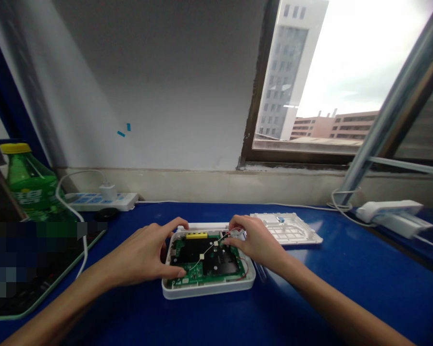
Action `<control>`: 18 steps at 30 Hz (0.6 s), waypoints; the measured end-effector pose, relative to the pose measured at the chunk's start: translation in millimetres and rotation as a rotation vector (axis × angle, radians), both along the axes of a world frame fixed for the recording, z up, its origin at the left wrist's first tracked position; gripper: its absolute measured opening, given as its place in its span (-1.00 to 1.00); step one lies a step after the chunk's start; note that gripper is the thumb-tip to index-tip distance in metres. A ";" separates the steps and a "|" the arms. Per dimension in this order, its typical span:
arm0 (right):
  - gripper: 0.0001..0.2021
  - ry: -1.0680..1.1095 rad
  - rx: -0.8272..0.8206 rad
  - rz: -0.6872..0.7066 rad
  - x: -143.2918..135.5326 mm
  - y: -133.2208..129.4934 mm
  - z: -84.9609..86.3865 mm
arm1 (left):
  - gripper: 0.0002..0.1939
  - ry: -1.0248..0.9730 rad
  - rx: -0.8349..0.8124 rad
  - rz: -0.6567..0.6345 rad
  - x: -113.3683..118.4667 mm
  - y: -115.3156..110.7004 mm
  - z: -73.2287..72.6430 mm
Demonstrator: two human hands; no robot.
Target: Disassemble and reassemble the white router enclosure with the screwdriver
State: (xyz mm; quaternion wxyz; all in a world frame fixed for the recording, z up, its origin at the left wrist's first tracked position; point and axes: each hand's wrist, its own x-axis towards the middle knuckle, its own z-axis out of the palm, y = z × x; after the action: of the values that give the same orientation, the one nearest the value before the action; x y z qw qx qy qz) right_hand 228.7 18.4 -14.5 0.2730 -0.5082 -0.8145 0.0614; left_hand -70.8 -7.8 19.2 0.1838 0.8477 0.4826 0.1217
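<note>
An opened white plastic housing lies on the blue table, with a green circuit board inside. A black sheet covers much of the board, and a yellow connector block sits along its far edge. My left hand grips the housing's left side, thumb over the near left corner and fingers at the far edge. At the far right corner, my right hand is closed around thin red and white wires; its fingertips partly hide them. A thin pale cable with small white pads runs diagonally across the black sheet.
A white ribbed cover lies behind my right hand. At the left are a green bottle, a power strip with a plugged-in charger, and a dark tray-like panel. White adapters and cables sit by the metal post at right.
</note>
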 end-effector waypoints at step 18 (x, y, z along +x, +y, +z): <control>-0.79 0.040 -0.003 0.070 -1.1 0.3 -2.7 | -0.27 -0.116 -0.091 0.003 -0.7 4.7 0.4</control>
State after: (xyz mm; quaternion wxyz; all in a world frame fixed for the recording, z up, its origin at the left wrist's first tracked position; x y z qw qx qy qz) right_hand 227.5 18.7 -17.1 0.2860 -0.4784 -0.8262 0.0824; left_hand -71.4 -3.1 19.6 0.2494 0.8292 0.4776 0.1489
